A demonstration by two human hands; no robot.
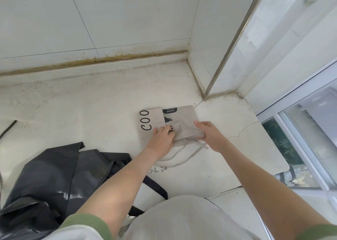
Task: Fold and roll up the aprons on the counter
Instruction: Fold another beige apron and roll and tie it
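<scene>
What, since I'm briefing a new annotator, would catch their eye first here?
A folded beige cloth apron with black lettering lies on the stained white counter, left hand holding its middle, right hand gripping its near right corner. A crumpled glossy black apron sprawls at near left.

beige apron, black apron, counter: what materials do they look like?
Beige apron: matte woven cotton or canvas, probably; soft creases, printed lettering. Black apron: likely coated or plastic-like synthetic; glossy highlights. Counter: apparently light stone or composite; hard, hairline cracks.
</scene>
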